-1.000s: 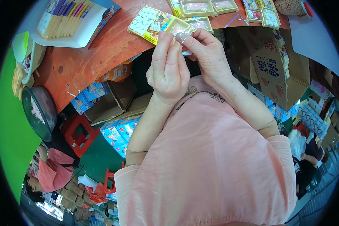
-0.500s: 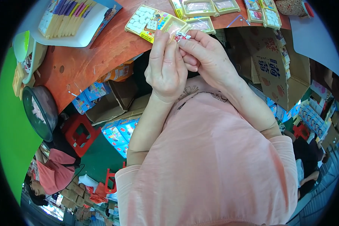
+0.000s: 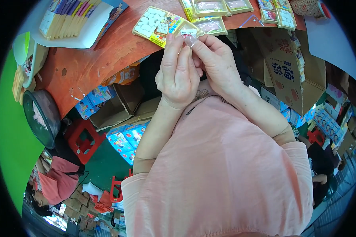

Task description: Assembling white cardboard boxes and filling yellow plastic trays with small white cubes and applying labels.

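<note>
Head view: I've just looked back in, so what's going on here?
A person's right hand pinches a small red-and-white piece, partly hidden by the fingers. The left hand meets it at the fingertips; whether it grips too is unclear. Just beyond lies a yellow-edged pack with white blocks, on the reddish table. Other trays sit farther right.

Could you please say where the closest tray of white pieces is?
In the head view, the tray lies slightly left of top centre, on the table, beyond the left hand.
</note>
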Available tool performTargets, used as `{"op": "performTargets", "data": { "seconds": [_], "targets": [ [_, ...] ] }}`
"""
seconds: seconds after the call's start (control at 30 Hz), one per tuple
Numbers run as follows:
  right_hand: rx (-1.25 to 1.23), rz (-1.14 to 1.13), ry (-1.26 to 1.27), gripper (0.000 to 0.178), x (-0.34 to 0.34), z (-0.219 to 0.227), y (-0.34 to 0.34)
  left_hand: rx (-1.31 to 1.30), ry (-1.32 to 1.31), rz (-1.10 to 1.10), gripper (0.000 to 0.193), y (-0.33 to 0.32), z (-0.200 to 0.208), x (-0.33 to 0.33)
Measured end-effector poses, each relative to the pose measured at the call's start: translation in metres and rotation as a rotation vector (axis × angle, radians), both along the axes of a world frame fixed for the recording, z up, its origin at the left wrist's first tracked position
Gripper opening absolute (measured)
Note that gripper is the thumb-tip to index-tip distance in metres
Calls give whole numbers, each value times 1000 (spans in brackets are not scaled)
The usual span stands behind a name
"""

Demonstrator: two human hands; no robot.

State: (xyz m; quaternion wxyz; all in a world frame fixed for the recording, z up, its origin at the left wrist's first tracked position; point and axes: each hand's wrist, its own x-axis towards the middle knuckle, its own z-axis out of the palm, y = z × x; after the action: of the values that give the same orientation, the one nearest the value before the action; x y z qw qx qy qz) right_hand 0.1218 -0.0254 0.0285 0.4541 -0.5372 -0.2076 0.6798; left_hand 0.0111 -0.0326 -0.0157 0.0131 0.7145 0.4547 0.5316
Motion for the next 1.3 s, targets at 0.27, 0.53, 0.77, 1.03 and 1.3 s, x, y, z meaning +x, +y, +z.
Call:
{"op": "performTargets", "data": {
  "seconds": [0.27, 0.53, 0.77, 1.03, 1.3],
  "targets": [
    [-136, -13, 200, 19, 5, 0, -1, -29, 19, -15, 19, -6, -8, -2],
    [-146, 10, 291, 14, 9, 4, 0, -49, -23, 13, 20, -6, -6, -5],
    [-208, 117, 319, 10, 14, -5, 1, -46, 61, -4, 21, -8, -9, -12],
    [-206, -10, 532, 8, 11, -14, -5, -55, 42, -3, 20, -12, -16, -9],
    [-213, 84, 382, 17, 9, -6, -4, -112, -59, -2, 17, -15, -13, -13]
  ]
}}
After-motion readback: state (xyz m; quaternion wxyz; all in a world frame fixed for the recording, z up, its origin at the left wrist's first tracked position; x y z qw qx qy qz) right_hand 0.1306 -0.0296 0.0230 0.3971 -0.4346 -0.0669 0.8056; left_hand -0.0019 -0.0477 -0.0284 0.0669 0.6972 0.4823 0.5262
